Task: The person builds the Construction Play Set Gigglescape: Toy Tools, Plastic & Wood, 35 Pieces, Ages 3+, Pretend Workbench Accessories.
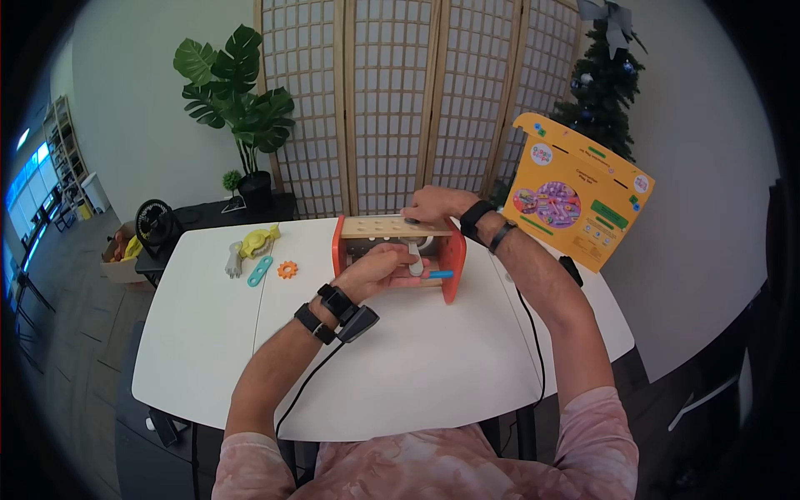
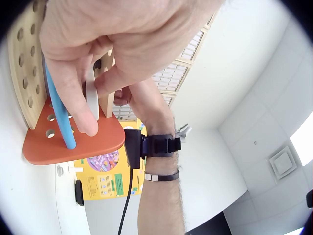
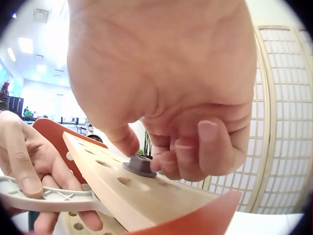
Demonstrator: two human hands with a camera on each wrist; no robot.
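A toy workbench with a pale wooden top full of holes and red-orange end panels stands on the white table. On its top, my right hand pinches the hexagonal head of a grey toy bolt between thumb and curled fingers. My left hand reaches in at the front, below the top board. It holds a pale grey ribbed plastic toy wrench between thumb and fingers; the wrench's far end is hidden by the board. A blue rod runs close by the left fingers into the end panel.
To the left lie a yellow toy, a grey toy piece, a turquoise bar with holes and an orange gear. A yellow box stands at the back right. Black cables run from both wrists.
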